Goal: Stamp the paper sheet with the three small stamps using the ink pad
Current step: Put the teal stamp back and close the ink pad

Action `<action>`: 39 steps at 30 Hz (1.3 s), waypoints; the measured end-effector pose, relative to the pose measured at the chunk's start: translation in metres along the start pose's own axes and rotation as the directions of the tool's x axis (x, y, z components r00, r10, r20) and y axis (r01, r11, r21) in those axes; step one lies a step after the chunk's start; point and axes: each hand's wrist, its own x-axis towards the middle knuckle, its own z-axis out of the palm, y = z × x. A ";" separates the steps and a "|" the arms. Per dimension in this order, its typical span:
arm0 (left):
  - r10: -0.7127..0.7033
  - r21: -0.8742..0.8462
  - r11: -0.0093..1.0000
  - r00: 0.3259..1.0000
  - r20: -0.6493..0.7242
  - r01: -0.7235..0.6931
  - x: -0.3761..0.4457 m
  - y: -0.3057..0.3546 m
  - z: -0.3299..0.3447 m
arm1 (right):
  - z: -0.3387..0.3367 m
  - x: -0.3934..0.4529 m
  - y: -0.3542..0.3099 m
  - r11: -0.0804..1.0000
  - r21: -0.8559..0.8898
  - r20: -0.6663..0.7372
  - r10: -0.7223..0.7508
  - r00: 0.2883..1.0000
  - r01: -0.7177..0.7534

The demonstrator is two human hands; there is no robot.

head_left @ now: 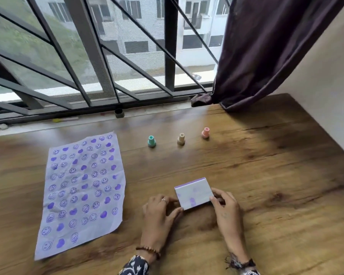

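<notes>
A: Hands were nearest to the camera. The left hand (159,212) and the right hand (225,207) held the ink pad (194,193) between them, low over the tabletop (266,175). The fingers (175,212) of each hand were curled around one short end of the closed box, not wide open.

B: What could have gone wrong from there?

A: I judged that the lid could open suddenly and the wet pad could touch the skin or the wood; purple smears were already on the cover. The box could also slip, because only fingertips pinched it.

B: How did it lie?

A: Its long axis ran left to right, a little turned, with the purple edge toward the window.

B: And farther away?

A: The paper sheet (81,193) lay flat at the left, long axis away from the person, full of purple prints. Beyond, the green stamp (151,141), the beige stamp (181,139) and the pink stamp (205,132) stood upright in one row, apart from each other.
</notes>
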 end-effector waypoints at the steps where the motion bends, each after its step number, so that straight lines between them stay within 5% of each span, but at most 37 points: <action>1: 0.003 0.007 1.000 1.000 0.014 -0.003 0.008 0.008 0.004 | -0.003 0.009 0.001 1.000 -0.012 -0.040 -0.002 0.999 0.001; 10: -0.021 0.038 0.999 0.987 0.160 0.015 0.116 0.086 0.073 | -0.046 0.127 0.004 0.997 0.020 -0.196 0.083 0.977 -0.081; 21: 0.073 -0.099 0.993 0.995 0.070 -0.065 0.103 0.088 0.046 | -0.029 0.108 -0.009 1.000 -0.008 -0.288 0.016 0.957 -0.020; 27: 0.243 0.028 0.970 0.968 -0.059 -0.241 0.030 0.041 -0.034 | 0.030 0.015 -0.054 0.982 0.022 -0.041 -0.188 0.981 0.189; 31: 0.149 0.233 0.969 0.946 -0.288 -0.081 -0.013 -0.018 -0.091 | 0.084 -0.044 -0.084 0.948 0.051 0.251 -0.317 0.915 0.314; 35: -0.073 0.222 0.957 0.896 -0.437 0.186 -0.050 -0.077 -0.139 | 0.127 -0.075 -0.100 0.896 -0.024 0.378 -0.403 0.833 0.444; 39: -0.341 0.216 0.877 0.872 -0.351 0.430 -0.077 -0.133 -0.169 | 0.147 -0.088 -0.092 0.824 -0.211 0.435 -0.402 0.806 0.525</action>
